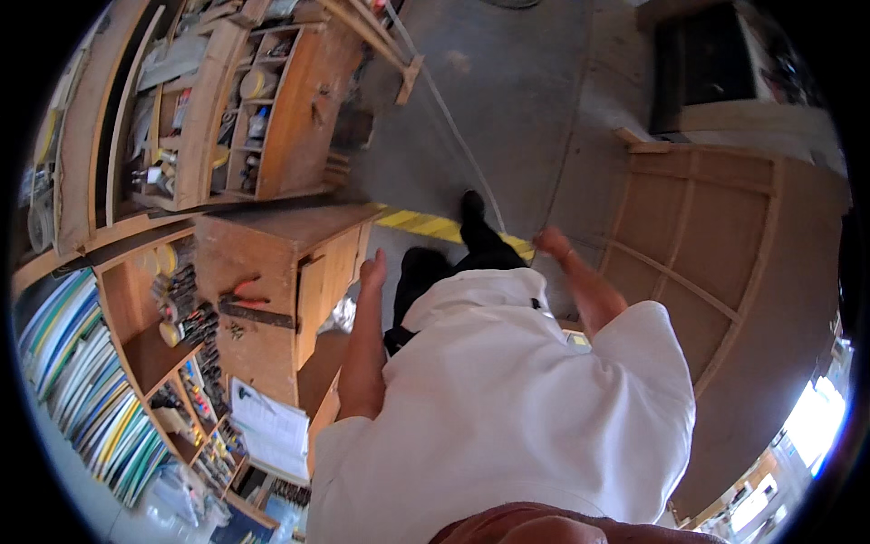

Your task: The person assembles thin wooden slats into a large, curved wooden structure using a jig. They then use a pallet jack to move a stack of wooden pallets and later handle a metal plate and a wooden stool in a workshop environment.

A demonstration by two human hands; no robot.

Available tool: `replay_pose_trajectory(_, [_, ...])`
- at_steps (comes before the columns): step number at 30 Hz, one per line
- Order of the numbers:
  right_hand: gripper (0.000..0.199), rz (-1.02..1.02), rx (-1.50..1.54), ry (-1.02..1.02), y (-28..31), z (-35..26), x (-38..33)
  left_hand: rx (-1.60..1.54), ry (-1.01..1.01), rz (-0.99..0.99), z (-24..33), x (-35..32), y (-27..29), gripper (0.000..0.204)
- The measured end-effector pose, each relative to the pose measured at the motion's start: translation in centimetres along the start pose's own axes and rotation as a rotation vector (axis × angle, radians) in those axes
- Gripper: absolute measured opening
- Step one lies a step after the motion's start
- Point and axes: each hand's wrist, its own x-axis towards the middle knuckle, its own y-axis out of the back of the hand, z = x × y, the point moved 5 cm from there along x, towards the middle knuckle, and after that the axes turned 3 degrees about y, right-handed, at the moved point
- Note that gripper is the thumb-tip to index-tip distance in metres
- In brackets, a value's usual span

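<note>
My left hand (pixel 372 270) hangs at my left side with its fingers curled in, beside a wooden workbench cabinet (pixel 317 218). Nothing shows in it. Out to my right, my right hand (pixel 551 242) is bent into a loose fist, and no object can be seen in it either. It is nearest to the brown framed wooden panel (pixel 698 263), apart from it. Red-handled pliers (pixel 243 294) lie on the cabinet top to the left, out of reach of either hand. One dark shoe (pixel 472 205) is forward on the floor.
Yellow striped tape (pixel 421 224) crosses the grey floor (pixel 517 100) ahead. Wooden shelving (pixel 304 118) with tools and bottles stands at the far left. An open notebook (pixel 270 428) lies near left, beside tool compartments and stacked coloured edge strips (pixel 86 390). A wooden trestle leg (pixel 410 80) stands ahead.
</note>
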Motion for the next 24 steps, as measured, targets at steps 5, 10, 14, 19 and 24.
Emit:
replay_pose_trajectory(5, [0.035, 0.166, 0.078, -0.300, 9.6, -2.1, 6.4, -0.197, 0.187, -0.128, 4.1, 0.8, 0.0, 0.082])
replay_pose_trajectory(10, [0.044, 0.269, 0.019, -0.266, 14.5, -9.9, 15.7, -0.322, 0.212, -0.264, 12.9, 5.6, -1.5, 0.082])
replay_pose_trajectory(14, [0.051, 0.339, -0.050, -0.048, 14.0, -16.7, 23.4, -0.344, 0.331, -0.390, 10.8, 17.3, -5.6, 0.072])
replay_pose_trajectory(19, [0.063, 0.293, -0.121, 0.052, 10.0, -19.5, 36.4, -0.738, 0.488, -0.375, 9.8, 29.3, -10.0, 0.064])
replay_pose_trajectory(24, [0.062, 0.270, -0.152, 0.205, 8.2, -21.6, 51.8, -0.885, 0.562, -0.234, 5.5, 41.4, -14.4, 0.062])
